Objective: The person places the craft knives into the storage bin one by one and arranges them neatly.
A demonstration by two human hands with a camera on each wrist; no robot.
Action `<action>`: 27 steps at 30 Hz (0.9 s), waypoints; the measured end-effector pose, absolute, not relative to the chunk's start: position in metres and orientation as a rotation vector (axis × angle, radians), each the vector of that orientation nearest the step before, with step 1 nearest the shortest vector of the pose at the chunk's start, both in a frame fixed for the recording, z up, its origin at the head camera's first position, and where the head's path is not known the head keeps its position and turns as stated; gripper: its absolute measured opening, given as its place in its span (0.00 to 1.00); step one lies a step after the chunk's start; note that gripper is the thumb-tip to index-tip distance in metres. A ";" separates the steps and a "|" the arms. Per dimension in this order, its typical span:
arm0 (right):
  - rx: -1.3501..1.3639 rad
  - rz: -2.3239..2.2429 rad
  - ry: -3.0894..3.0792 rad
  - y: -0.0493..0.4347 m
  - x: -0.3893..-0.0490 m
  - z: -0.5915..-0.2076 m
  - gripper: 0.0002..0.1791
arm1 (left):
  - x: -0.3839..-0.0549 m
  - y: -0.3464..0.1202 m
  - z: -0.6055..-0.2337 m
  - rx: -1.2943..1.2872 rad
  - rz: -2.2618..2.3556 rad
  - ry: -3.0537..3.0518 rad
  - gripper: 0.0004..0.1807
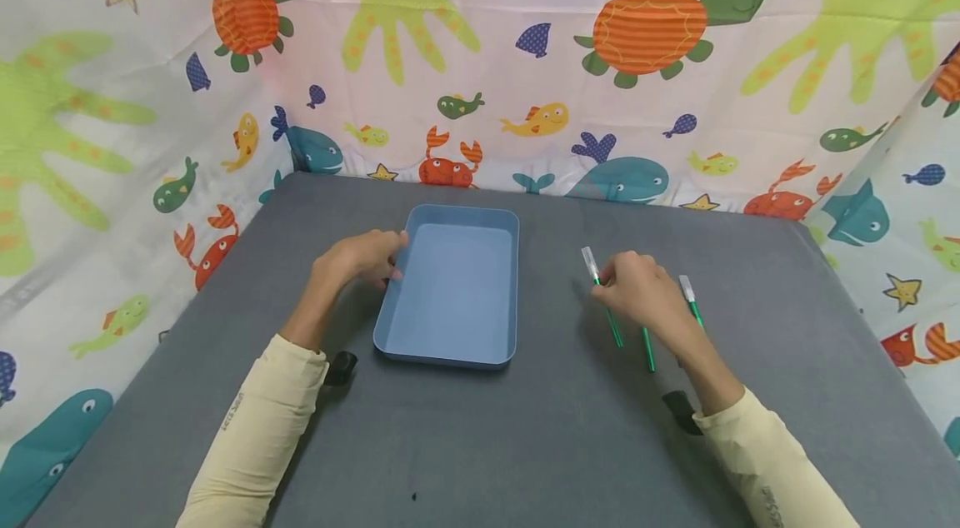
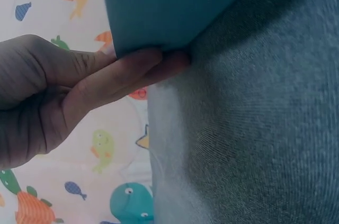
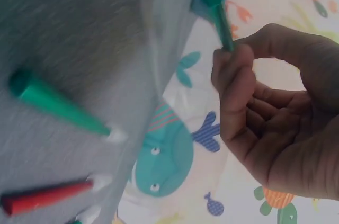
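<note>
Nearest lie the spare pens, right of the tray: a green pen [image 1: 648, 349] partly under the right hand [image 1: 641, 286], another green pen [image 1: 696, 313] with a whitish cap farther right, and between them a red pen [image 3: 47, 196] that shows only in the right wrist view. All look like slim plastic, so probably light, stiff and smooth enough to roll; a pinch around mid-barrel should suit them better than a grip on the cap, which might pull off. The right hand's thumb and fingers close together on just such a held green pen [image 1: 612, 321], near its upper part, cap end pointing away; it appears raised off the bench. Leftward sits the shallow blue tray [image 1: 450, 291], nothing in it, likely thin, rigid plastic that would slide easily if nudged; its rim offers the best hold. The left hand [image 1: 366, 255] pinches its left side, thumb at the rim, fingers curled against the outer wall. Beneath everything, the bench [image 1: 450, 445] wears a matte grey, fabric-like cover that probably gives some friction. Beyond its far edge hangs a pale curtain [image 1: 480, 28] printed with turtles, crabs, whales and fish, wrapping round both sides.
</note>
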State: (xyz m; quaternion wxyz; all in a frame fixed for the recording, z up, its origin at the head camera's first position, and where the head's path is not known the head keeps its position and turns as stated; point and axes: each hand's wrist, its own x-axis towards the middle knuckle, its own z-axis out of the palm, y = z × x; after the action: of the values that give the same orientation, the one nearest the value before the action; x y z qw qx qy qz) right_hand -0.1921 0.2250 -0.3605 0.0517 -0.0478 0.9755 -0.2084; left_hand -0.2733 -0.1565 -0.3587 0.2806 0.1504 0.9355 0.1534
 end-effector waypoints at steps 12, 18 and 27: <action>-0.283 -1.133 2.759 0.180 -0.210 -0.351 0.14 | -0.276 -0.162 -0.360 0.401 0.449 2.501 0.40; -0.307 -1.221 2.682 0.158 -0.222 -0.355 0.14 | -0.274 -0.165 -0.360 0.370 0.459 2.505 0.39; -0.253 -1.293 2.563 0.118 -0.235 -0.359 0.09 | -0.277 -0.165 -0.366 0.351 0.538 2.477 0.40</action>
State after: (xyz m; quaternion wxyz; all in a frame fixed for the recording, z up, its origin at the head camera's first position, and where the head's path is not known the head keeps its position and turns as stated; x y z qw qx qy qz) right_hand -0.2346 0.1183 -0.3594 0.1294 -0.0870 0.8819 -0.4449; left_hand -0.2767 -0.1650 -0.3660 0.2875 0.1315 0.9271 0.2014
